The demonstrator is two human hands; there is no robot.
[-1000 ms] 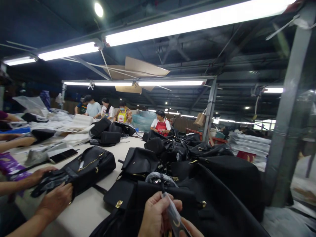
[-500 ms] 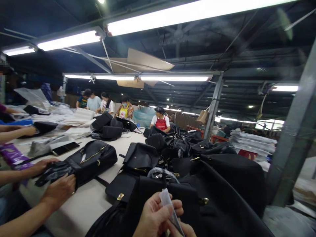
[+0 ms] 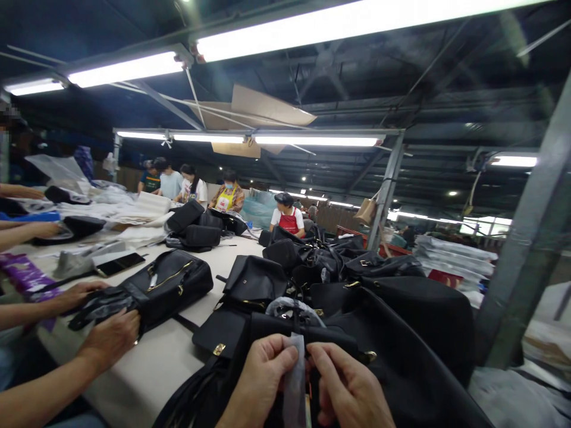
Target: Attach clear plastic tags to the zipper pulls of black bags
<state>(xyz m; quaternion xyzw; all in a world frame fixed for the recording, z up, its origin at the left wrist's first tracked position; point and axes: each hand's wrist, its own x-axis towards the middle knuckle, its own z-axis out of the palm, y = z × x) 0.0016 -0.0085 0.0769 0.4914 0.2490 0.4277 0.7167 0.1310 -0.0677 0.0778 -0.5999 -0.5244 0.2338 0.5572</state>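
Head view, left to right: a co-worker's hands [image 3: 109, 342] grip a black backpack [image 3: 185, 285] on the pale worktop [image 3: 147, 362]. Nearer the middle, the person's left hand [image 3: 265, 371] pinches a translucent strip [image 3: 294, 380] between thumb and forefinger, holding it upright above a black bag [image 3: 268, 324] with a wrapped handle [image 3: 307, 310]. The strip looks light, limp and perhaps slippery, easily creased; its upper edge seems the best hold. Just right of it, the right hand [image 3: 352, 383] has its fingers curled, tips close together; whether they pinch anything, I cannot tell. The bag looks soft and bulkier, better taken by its handle.
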